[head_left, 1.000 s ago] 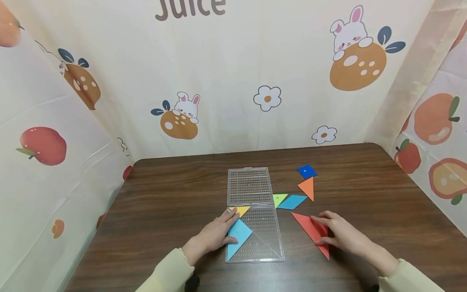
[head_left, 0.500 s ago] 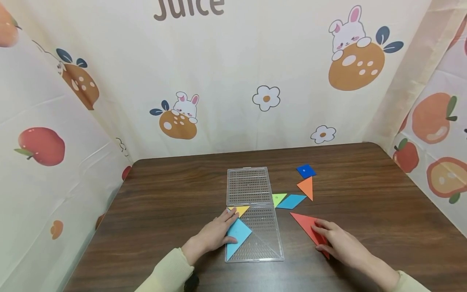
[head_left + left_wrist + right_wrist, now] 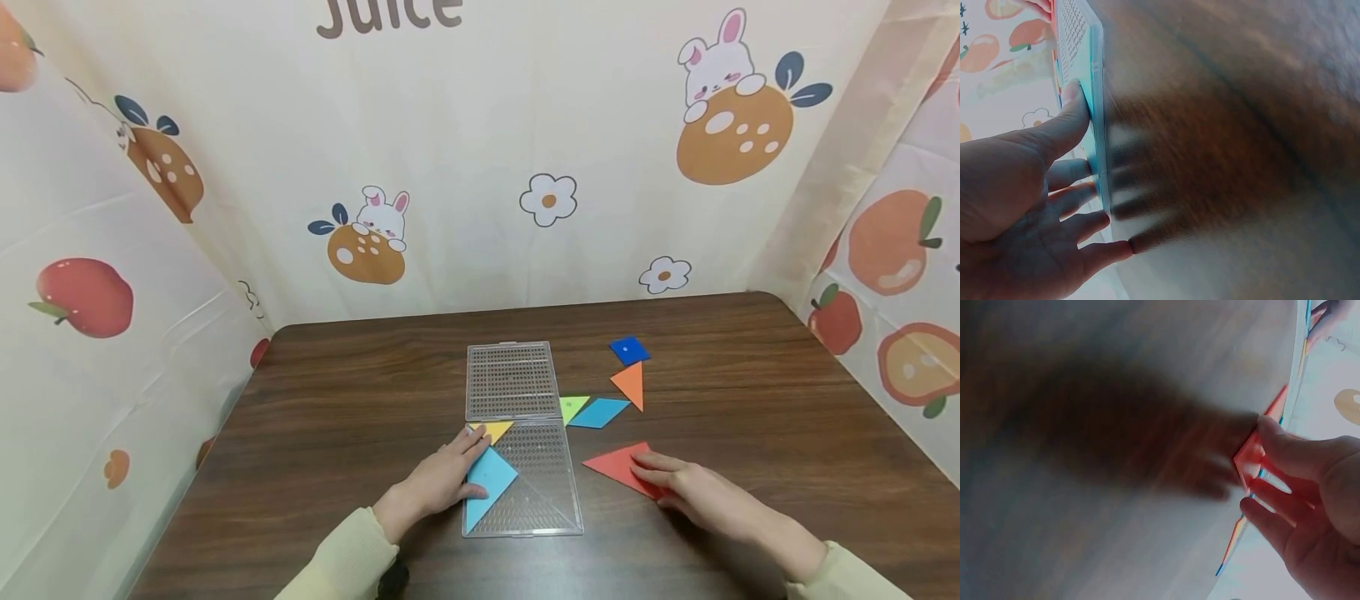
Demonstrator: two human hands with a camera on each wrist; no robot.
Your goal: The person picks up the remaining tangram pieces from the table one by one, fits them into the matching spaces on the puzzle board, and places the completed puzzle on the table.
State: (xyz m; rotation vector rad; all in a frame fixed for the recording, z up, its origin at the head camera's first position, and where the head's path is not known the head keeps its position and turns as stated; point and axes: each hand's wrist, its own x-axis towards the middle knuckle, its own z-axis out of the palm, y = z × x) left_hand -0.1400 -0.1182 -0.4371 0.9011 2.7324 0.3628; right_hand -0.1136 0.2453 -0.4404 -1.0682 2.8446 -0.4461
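Observation:
My left hand (image 3: pixel 442 477) lies with extended fingers over the left edge of a clear, textured plastic case (image 3: pixel 551 492), which is folded out flat. Its thumb touches a large light-blue triangle (image 3: pixel 498 479) in the near half, and its fingertips reach a small yellow triangle (image 3: pixel 502 430) at the corner. In the left wrist view, the thumb and fingers of the left hand (image 3: pixel 1029 187) rest along the case's edge. To the right, my right hand (image 3: pixel 701 493) pinches a large red triangle (image 3: pixel 617 467) at the table; the right wrist view shows thumb and fingers at its edges.
Beyond the red triangle lie a blue parallelogram (image 3: pixel 600 413), an orange triangle (image 3: pixel 632 385) and a dark-blue square (image 3: pixel 629 350). A green triangle (image 3: pixel 572 407) sits against the case's right edge. A printed curtain (image 3: pixel 465 167) surrounds the wooden table (image 3: pixel 360 392).
My right hand has turned the red triangle, whose pointed left end has swung left and nearer toward the case. The left hand has stayed in place on the case.

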